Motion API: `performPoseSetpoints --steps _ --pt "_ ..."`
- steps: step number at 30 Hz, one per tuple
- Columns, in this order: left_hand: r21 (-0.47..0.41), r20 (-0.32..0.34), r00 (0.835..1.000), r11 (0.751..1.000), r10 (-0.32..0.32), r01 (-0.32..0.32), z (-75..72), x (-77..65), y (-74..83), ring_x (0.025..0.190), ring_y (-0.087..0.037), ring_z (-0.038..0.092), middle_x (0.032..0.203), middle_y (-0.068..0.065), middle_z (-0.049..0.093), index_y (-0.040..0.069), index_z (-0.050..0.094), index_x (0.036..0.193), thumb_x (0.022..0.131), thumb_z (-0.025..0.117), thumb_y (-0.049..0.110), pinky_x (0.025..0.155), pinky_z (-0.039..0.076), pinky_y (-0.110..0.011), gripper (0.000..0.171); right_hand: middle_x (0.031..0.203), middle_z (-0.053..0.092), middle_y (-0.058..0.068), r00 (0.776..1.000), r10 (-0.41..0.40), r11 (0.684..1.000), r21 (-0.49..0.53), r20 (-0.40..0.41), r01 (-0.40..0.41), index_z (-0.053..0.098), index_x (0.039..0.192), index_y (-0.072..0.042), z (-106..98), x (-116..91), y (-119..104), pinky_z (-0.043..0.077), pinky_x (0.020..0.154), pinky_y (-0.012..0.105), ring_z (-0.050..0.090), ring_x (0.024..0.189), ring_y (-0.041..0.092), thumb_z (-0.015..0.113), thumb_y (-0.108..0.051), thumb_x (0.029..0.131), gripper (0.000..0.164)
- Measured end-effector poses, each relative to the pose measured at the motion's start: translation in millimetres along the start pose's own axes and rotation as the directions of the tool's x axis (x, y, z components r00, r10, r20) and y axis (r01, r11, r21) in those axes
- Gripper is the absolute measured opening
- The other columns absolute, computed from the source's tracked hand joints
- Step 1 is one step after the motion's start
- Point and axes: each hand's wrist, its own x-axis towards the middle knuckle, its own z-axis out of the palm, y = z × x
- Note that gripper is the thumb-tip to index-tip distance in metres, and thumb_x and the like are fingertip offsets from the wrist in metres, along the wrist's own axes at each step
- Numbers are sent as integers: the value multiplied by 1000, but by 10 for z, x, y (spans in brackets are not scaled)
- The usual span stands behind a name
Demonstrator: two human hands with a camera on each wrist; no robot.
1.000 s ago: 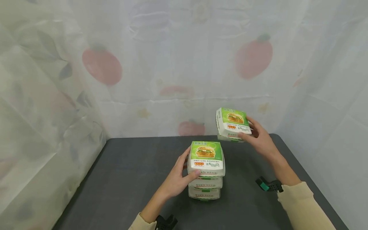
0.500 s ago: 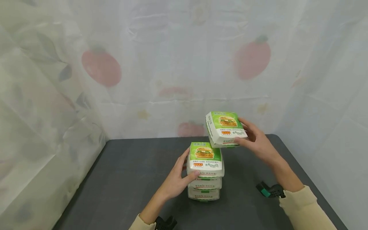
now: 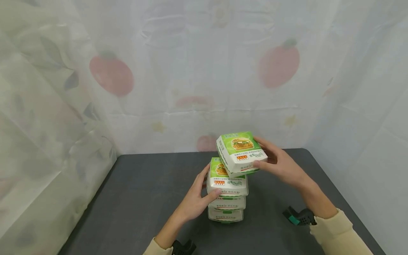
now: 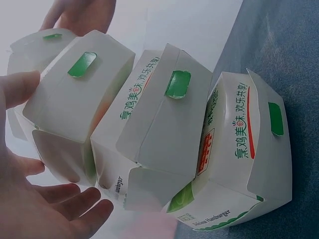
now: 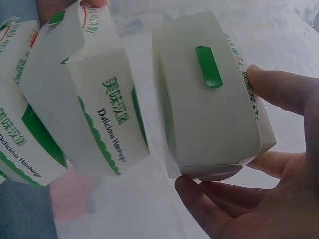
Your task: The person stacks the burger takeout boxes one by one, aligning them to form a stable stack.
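Three white-and-green burger boxes stand stacked on the dark table; the top box (image 3: 227, 186) sits a little askew over the middle box (image 3: 227, 203) and the bottom box (image 3: 225, 215). My left hand (image 3: 196, 200) holds that top box at its left side, thumb on the front face and fingers along the side. In my right hand (image 3: 282, 164) is another burger box (image 3: 243, 152), gripped at its right side, tilted, above the stack's top right. The right wrist view shows a gap between this held box (image 5: 209, 94) and the stack's top box (image 5: 107, 109).
The dark table (image 3: 153, 198) reaches back to a pale hanging sheet (image 3: 197, 71) printed with fruit. More sheeting (image 3: 366, 88) hangs along the right, and a leaf-patterned sheet (image 3: 47, 141) along the left.
My right hand has brought its burger box leftward, down and nearer, from right of the stack to over its top. My left hand has stayed on the stack.
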Motion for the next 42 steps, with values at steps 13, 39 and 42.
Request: performPoseSetpoints --steps 13,39,42 --pt "42 -14 1000 999 9 -8 -8 -6 0 140 -18 36 162 1 24 26 12 165 101 64 35 110 35 -56 83 143 50 14 999 37 995 -87 -14 -38 23 163 -19 100 13 7 54 88 35 57 116 31 67 -22 101 77" --pt "107 -111 985 987 131 -120 1 270 528 141 -19 32 163 4 20 30 13 164 93 73 44 108 37 -56 94 153 42 14 995 8 994 -105 -99 -18 27 162 -12 241 -58 -40 55 89 34 49 133 36 69 -21 100 75" --pt "101 -108 985 987 136 -125 -9 276 521 136 -21 36 163 3 21 28 13 165 94 71 44 104 41 -54 93 150 44 13 994 7 996 -84 -112 -17 31 160 -11 269 -76 -33 55 89 33 49 132 35 69 -20 100 71"
